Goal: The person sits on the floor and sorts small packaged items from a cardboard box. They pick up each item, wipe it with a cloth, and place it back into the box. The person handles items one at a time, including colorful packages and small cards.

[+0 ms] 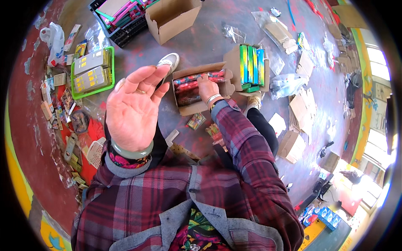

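My left hand [133, 108] is raised, palm up, with its fingers apart and slightly curved; nothing lies in it. Below my chest, an open cardboard box [191, 110] stands on the floor, holding several red packets [186, 85] in shiny clear wrap. My right hand [208, 88] reaches into its right side, fingers closed on a red packet near the far wall. The fingertips are partly hidden. Right of this box stands another cardboard box [233, 69] with upright green, yellow and blue cartons [250, 65].
A green tray [112, 71] with grey, yellow-marked boxes sits at the left. Farther off are a black crate [121, 41] and an open cardboard box [173, 23]. Flattened cardboard [302, 108] and plastic bags [289, 85] litter the right. A small colourful packet [196, 121] lies nearby.
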`<state>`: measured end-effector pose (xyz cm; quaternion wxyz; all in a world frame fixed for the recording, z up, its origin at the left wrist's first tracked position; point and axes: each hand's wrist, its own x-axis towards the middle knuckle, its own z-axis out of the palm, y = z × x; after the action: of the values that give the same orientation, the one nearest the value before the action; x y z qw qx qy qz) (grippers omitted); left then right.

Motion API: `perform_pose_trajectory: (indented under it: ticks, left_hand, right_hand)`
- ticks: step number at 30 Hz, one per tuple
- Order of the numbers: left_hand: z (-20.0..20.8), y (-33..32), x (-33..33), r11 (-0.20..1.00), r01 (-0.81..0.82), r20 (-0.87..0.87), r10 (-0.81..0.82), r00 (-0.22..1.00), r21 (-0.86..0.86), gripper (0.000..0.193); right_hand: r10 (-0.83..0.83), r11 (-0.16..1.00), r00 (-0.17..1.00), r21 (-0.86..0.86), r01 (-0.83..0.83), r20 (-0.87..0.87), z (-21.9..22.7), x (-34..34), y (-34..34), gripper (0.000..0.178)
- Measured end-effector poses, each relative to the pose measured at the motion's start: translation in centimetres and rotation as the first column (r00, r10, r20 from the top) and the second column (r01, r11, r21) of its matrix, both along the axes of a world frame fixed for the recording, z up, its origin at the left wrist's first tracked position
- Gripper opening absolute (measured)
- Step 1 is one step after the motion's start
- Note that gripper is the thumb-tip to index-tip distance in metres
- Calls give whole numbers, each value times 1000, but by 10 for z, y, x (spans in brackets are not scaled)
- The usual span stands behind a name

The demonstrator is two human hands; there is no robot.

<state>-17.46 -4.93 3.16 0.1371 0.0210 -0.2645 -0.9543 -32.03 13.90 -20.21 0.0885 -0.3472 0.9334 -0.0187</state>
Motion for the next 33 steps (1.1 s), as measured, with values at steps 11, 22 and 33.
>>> perform_pose_trajectory:
  ticks: [11, 22, 33]
  left_hand:
    - [2, 6, -3, 1000, -10, 45, 9, 999, 7, 51]
    - [-7, 10, -2, 998, 48, 2, -48, 999, -30, 53]
    - [-5, 21, -2, 996, 67, -22, -68, 997, -57, 51]
  right_hand:
    - [12, 998, 997, -61, -7, 75, -3, -19, -12, 12]
    - [-60, 993, 987, -87, 74, 148, 3, -21, -16, 18]
    - [-47, 997, 977, -53, 59, 207, 25, -5, 3, 31]
